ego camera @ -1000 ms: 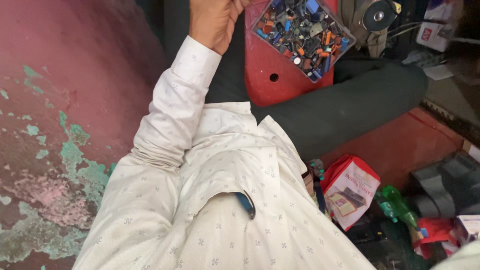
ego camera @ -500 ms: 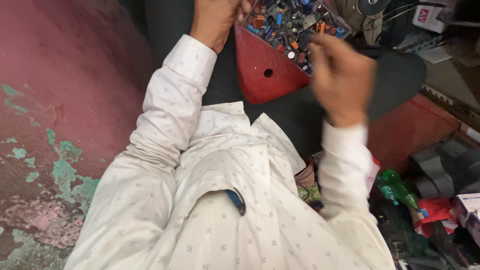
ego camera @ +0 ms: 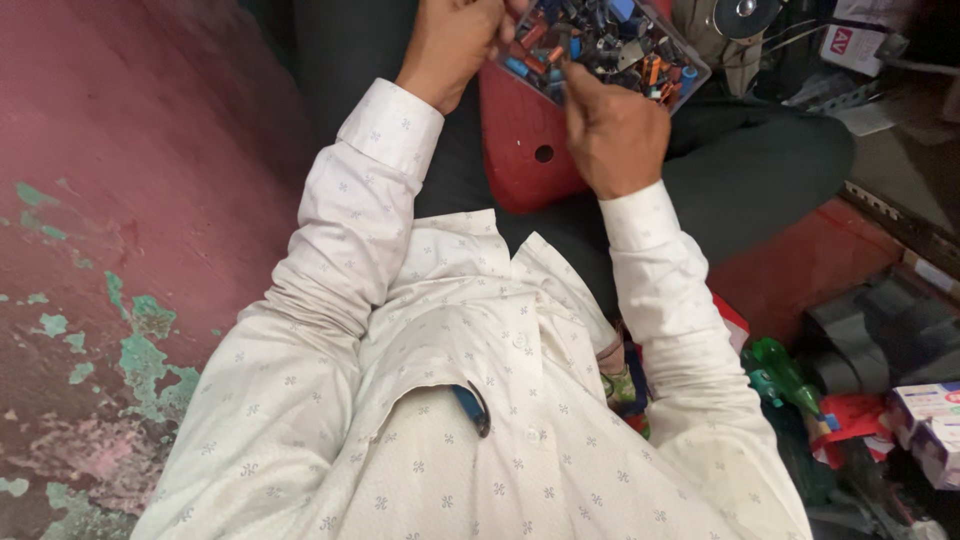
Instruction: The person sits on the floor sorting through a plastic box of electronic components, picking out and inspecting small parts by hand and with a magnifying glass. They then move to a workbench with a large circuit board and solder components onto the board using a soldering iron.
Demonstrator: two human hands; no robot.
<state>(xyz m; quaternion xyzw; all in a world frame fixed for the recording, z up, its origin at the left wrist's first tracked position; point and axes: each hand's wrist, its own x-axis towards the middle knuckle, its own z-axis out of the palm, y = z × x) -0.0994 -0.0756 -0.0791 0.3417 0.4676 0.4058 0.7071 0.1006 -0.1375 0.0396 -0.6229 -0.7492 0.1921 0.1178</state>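
a clear tray of small electronic parts (ego camera: 610, 45), packed with blue, orange and grey components, rests on a red plastic board (ego camera: 525, 150) that lies across the person's dark-trousered lap. the left hand (ego camera: 455, 40) is at the tray's near left edge, its fingers curled in over the rim; whether they pinch a part or only the edge cannot be told, since the fingertips run out of the top of the view. the right hand (ego camera: 615, 130) lies over the tray's lower side with its fingers bent down into the components, closed loosely, and what it grips, if anything, is hidden beneath it. both white patterned sleeves reach up from the shirt. a green bottle (ego camera: 785, 375) lies near the right elbow, with small cartons (ego camera: 930, 420) just beyond it on the cluttered floor.
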